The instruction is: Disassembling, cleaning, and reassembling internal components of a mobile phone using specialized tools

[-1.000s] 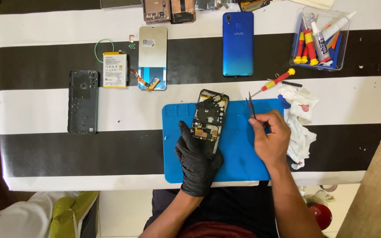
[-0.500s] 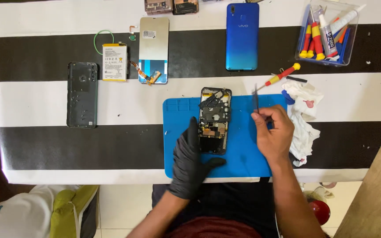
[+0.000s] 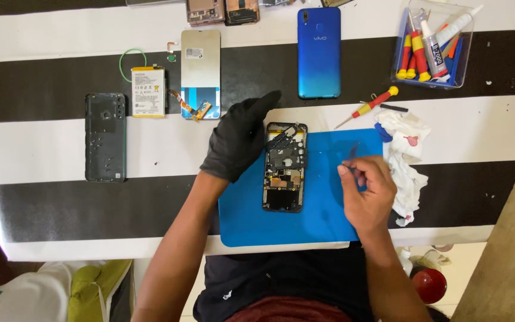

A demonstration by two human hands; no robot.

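Gloved left hand (image 3: 241, 138) lifted off the opened phone (image 3: 284, 167).

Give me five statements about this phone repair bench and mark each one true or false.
1. The left hand wears a black glove. True.
2. The opened phone lies on a blue mat. True.
3. The right hand is gloved too. False: it is bare, and it holds a thin tool, blurred here.
4. The red and yellow screwdriver lies inside the clear plastic box. False: it lies on the striped cloth, beside the box.
5. The blue phone back rests on the mat. False: it lies farther up the table, off the mat.
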